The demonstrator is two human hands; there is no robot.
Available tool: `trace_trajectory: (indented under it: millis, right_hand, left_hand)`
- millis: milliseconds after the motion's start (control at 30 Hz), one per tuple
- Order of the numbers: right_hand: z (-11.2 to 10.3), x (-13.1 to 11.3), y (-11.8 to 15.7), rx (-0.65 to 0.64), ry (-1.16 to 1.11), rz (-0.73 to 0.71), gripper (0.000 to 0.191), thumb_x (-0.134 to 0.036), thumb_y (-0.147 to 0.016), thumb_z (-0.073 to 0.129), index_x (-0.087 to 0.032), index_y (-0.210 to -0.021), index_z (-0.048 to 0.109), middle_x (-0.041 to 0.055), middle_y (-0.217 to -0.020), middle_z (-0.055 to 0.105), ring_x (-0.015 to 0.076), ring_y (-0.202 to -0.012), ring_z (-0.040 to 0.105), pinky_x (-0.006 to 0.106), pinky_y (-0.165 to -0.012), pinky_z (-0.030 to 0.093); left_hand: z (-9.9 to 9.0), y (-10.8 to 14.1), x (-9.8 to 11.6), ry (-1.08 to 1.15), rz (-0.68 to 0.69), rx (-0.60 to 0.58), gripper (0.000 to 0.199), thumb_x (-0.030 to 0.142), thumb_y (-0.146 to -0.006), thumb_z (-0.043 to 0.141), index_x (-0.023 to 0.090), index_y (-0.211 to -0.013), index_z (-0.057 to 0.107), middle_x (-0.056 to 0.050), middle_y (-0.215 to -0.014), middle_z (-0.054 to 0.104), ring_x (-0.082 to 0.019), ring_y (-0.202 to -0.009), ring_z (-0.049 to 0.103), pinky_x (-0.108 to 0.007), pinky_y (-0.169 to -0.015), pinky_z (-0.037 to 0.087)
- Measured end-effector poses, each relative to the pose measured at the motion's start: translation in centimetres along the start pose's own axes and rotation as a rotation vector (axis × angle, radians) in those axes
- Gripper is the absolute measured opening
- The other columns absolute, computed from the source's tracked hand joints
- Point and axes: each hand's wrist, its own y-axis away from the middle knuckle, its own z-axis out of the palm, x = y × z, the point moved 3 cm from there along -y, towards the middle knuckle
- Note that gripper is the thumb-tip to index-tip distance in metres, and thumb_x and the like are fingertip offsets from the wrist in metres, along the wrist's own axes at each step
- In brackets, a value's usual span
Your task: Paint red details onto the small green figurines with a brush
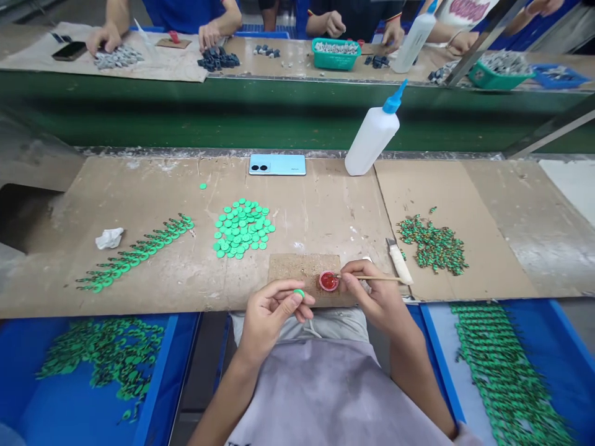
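Observation:
Between the thumb and fingers of my left hand point(274, 313) is a small green disc point(299, 292). My right hand point(372, 294) pinches a thin wooden stick point(372, 278), its tip at a small round cup of red liquid point(329, 281). That cup stands on a brown board point(297, 267) at the table's front edge. Beyond my left hand lies a loose pile of green discs point(244, 228). To the left runs a slanting row of green discs with dark pieces on them point(139, 253). Small green and gold pieces point(434, 243) are heaped on the right.
A knife with a wrapped handle point(400, 263) lies right of my right hand. Behind are a light blue phone point(277, 165) and a white squeeze bottle point(373, 139). Blue bins point(158, 396) of green pieces flank me. Co-workers' hands point(106, 38) work across the green barrier point(209, 118).

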Motion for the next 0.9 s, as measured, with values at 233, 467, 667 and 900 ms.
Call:
trace_trajectory:
  millis: [233,467,667,900]
  right_hand:
    - [-0.3,0.0,-0.7,-0.056,0.060,0.017,0.040,-0.052,-0.104,0.056,-0.022,-0.082,0.071,0.0044,-0.072,0.071,0.0188,-0.065,0.068,0.028,-0.062,0.053]
    - [0.2,0.5,-0.7,-0.012,0.044,-0.013,0.034,-0.045,-0.105,0.056,-0.021,-0.084,0.068,0.0042,-0.074,0.072,0.0181,-0.066,0.068,0.028,-0.061,0.053]
    - [-0.3,0.2,0.1,0.164,-0.246,-0.118,0.022,-0.038,-0.106,0.056,-0.023,-0.093,0.065,0.0026,-0.075,0.069,0.0197,-0.072,0.068,0.032,-0.066,0.054]
    - [2.0,-0.9,4.3,0.338,-0.207,-0.288,0.035,-0.055,-0.105,0.047,-0.029,-0.090,0.066,0.0034,-0.073,0.060,0.0240,-0.070,0.064,0.044,-0.065,0.057]
  left_hand:
    - [-0.1,0.2,0.0,-0.017,0.009,-0.055,0.016,0.030,-0.092,0.079,0.019,-0.103,0.076,-0.003,-0.080,0.081,-0.010,-0.058,0.073,-0.017,-0.057,0.059]
    - [-0.5,0.7,0.0,-0.082,-0.013,-0.125,0.025,0.034,-0.090,0.079,0.016,-0.107,0.080,-0.008,-0.085,0.081,-0.015,-0.064,0.074,-0.025,-0.060,0.062]
    - [-0.7,0.6,0.4,-0.092,-0.052,0.029,0.021,0.037,-0.089,0.080,0.017,-0.086,0.072,-0.003,-0.080,0.072,-0.009,-0.058,0.062,-0.020,-0.053,0.047]
    - [3.6,1.9,0.6,0.095,-0.110,-0.089,0.031,0.048,-0.092,0.074,0.019,-0.102,0.080,0.004,-0.063,0.047,-0.005,-0.051,0.037,-0.019,-0.049,0.029]
